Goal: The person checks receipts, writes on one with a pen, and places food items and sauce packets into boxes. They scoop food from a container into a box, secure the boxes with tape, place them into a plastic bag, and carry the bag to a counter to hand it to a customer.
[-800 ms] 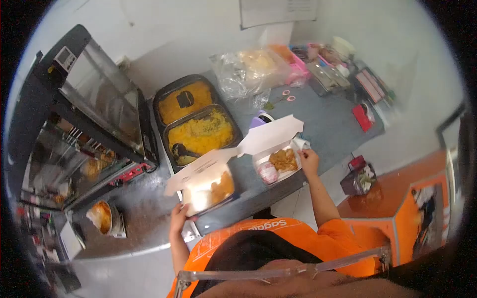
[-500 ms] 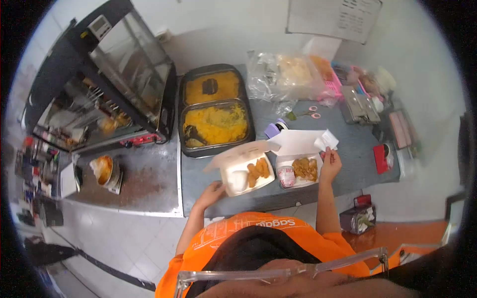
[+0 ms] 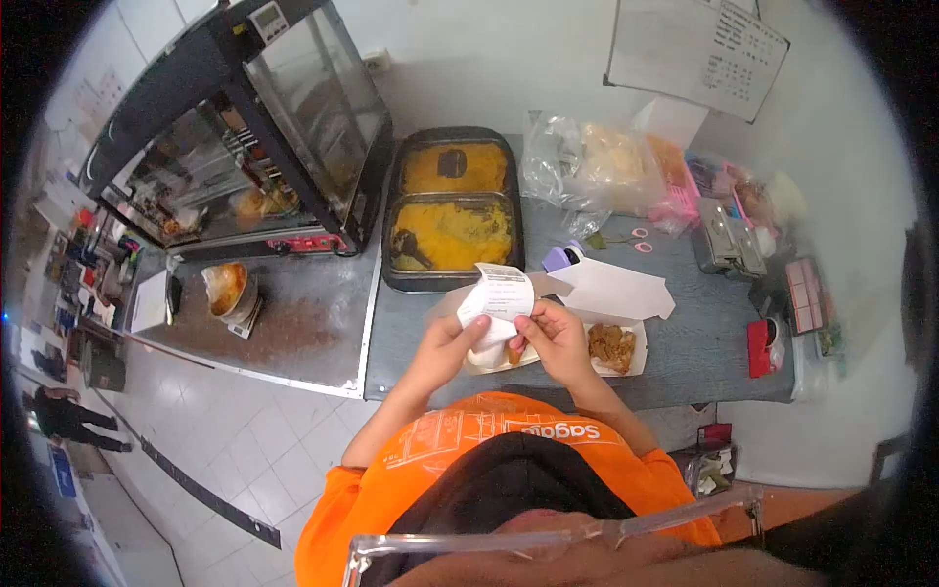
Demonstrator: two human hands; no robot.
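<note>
From the head camera, looking down: I hold a receipt up in front of me with both hands, just above the open food boxes at the near edge of the counter. My left hand pinches its left edge between thumb and fingertips. My right hand is closed on the lower right corner. The slip is curled at the top, so I judge it thin, limp and almost weightless. It would crease or tear sooner than slip, and grease would mark it. The edges are the place to grip, with a light pinch and away from the print. Under my right hand a box of fried pieces lies open. Beyond it sit two trays of yellow food.
</note>
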